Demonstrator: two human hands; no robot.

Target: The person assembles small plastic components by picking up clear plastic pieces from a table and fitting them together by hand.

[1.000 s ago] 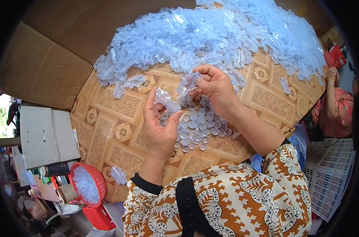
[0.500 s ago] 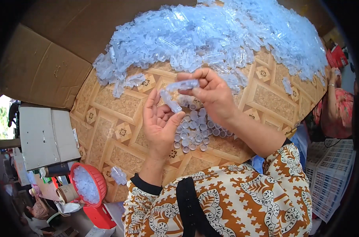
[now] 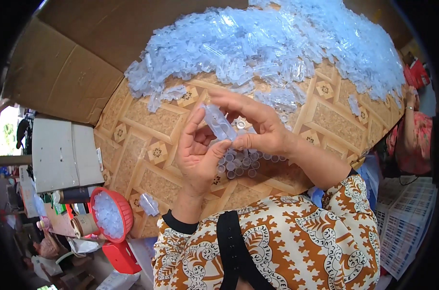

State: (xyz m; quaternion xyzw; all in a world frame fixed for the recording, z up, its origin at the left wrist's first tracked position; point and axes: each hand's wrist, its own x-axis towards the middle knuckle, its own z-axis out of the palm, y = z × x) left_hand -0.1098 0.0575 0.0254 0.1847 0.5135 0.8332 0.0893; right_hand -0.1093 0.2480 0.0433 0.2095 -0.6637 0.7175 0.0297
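Clear plastic pieces (image 3: pixel 219 123), looking like small hollow tubes or cases, are together between my two hands above the table. My left hand (image 3: pixel 197 157) is closed on them, its thumb at their lower end and its fingers along the left side. My right hand (image 3: pixel 260 123) grips them from the other side. Its thumb tip presses near the lower end, and its fingers curve behind the top. Whether the pieces are joined or only side by side I cannot tell. Below the hands, several small round clear caps (image 3: pixel 238 166) lie on the table, partly hidden by the hands.
A large heap of clear plastic pieces (image 3: pixel 258 43) covers the far side of the patterned table (image 3: pixel 142 125). Cardboard walls (image 3: pixel 60 72) rise at the left. A red basket (image 3: pixel 127 212) of clear pieces stands at the lower left. Another person's arm (image 3: pixel 409 118) is at the right edge.
Half a second ago each hand held its own clear piece. The right hand has come down against the left, and the pieces are now together. The view has shifted slightly.
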